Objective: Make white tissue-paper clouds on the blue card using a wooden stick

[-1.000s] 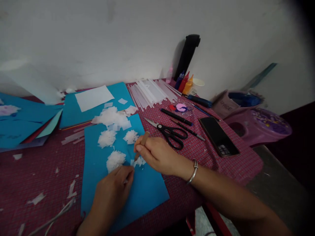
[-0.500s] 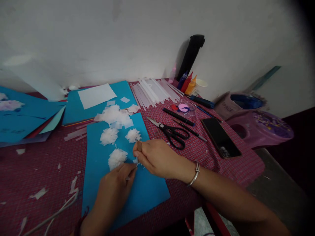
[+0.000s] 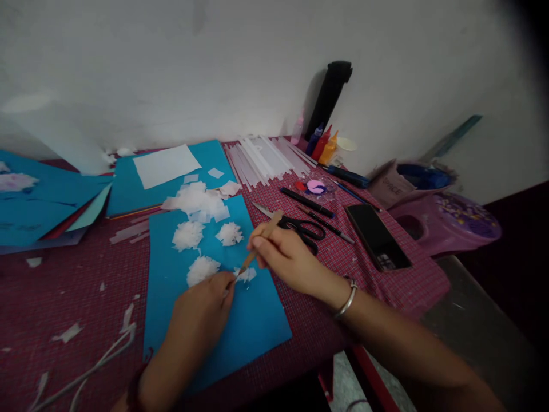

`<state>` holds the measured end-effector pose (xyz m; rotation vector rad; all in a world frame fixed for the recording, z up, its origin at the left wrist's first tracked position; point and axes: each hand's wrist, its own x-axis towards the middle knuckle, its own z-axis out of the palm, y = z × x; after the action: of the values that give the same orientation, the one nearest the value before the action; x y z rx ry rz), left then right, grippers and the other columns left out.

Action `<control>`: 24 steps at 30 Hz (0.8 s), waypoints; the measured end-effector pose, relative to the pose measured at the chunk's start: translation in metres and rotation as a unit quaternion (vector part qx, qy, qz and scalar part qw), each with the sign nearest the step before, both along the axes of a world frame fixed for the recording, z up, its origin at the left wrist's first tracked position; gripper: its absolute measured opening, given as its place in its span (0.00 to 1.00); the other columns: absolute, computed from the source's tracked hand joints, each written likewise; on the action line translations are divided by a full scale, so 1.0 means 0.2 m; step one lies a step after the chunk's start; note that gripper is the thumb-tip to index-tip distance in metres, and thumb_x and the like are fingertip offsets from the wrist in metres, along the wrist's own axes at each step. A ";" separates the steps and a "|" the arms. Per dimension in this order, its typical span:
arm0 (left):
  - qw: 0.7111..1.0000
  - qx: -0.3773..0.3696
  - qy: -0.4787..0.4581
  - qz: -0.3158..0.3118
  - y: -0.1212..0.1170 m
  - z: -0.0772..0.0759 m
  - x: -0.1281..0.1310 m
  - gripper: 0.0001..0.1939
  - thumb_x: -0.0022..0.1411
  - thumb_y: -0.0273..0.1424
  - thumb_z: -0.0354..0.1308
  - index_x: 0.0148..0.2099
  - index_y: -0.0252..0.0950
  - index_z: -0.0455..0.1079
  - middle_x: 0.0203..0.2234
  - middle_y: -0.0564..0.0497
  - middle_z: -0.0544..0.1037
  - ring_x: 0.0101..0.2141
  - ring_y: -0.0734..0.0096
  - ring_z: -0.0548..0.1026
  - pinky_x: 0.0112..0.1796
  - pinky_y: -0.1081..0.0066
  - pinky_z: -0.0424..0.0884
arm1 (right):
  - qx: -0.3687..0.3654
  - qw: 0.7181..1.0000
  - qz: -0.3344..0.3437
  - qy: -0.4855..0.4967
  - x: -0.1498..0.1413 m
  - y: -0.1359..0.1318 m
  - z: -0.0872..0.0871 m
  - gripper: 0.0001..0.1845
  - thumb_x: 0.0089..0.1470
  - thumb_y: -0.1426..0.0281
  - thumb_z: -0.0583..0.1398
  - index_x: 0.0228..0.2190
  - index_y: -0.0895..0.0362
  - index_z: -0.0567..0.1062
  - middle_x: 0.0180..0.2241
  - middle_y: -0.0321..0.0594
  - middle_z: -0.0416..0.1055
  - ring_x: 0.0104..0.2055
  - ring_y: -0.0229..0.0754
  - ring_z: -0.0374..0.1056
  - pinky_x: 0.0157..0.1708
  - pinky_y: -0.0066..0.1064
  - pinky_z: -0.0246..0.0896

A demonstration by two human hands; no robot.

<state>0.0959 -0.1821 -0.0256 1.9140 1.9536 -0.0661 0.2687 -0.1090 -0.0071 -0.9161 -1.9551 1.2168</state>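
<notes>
My right hand (image 3: 287,257) is closed around a flat brown stick (image 3: 266,233), which slants down to a darker tip. That tip meets the pinched fingers of my left hand (image 3: 203,309). A bit of white paper shows between my left thumb and fingers. Both hands are over a blue sheet (image 3: 257,320). Beside the tip lies a small cluster of white paper pieces (image 3: 245,274) on the sheet. Fluffy white paper tufts stand around it: one at the upper right (image 3: 229,234), one at the upper left (image 3: 187,235), and one behind my left hand (image 3: 202,270).
Loose white paper squares (image 3: 195,200) lie at the sheet's far edge. Black-handled scissors (image 3: 304,228), a black marker (image 3: 306,202) and a phone (image 3: 377,237) lie to the right. Paper strips (image 3: 266,160) and paint bottles (image 3: 321,143) are at the back. A white cord (image 3: 94,366) curves at left.
My right hand first dips the stick upright over the paper cluster, then pulls back rightward, tilting it so its length shows. My left hand stays pinched near the cluster.
</notes>
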 end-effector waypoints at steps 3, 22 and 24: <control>1.000 -0.016 0.010 -0.010 0.03 0.03 0.00 0.15 0.66 0.33 0.43 0.43 0.40 0.71 0.36 0.47 0.80 0.37 0.55 0.78 0.33 0.65 0.64 | -0.142 0.984 -0.032 0.105 0.07 -0.02 -0.06 0.11 0.61 0.65 0.51 0.32 0.58 0.67 0.19 0.30 0.63 0.20 0.33 0.59 0.21 0.24 0.55; 0.993 0.049 -0.102 -0.028 0.07 -0.03 -0.08 0.15 0.64 0.37 0.44 0.40 0.39 0.72 0.28 0.48 0.78 0.29 0.61 0.73 0.30 0.68 0.60 | -0.213 0.960 -0.097 0.152 0.06 -0.05 -0.25 0.11 0.59 0.63 0.53 0.32 0.58 0.68 0.20 0.30 0.68 0.15 0.29 0.57 0.16 0.22 0.51; 0.981 0.043 -0.187 -0.005 0.06 -0.02 -0.09 0.17 0.63 0.40 0.45 0.37 0.38 0.71 0.24 0.50 0.74 0.27 0.64 0.71 0.29 0.68 0.60 | -0.221 0.958 -0.097 0.156 0.06 -0.05 -0.24 0.11 0.58 0.62 0.53 0.32 0.58 0.68 0.20 0.30 0.68 0.15 0.29 0.57 0.15 0.22 0.51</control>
<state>0.0782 -0.1695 -0.0297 1.8299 1.7176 0.3564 0.2810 -0.1192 -0.0560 -1.0304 -1.3360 1.6025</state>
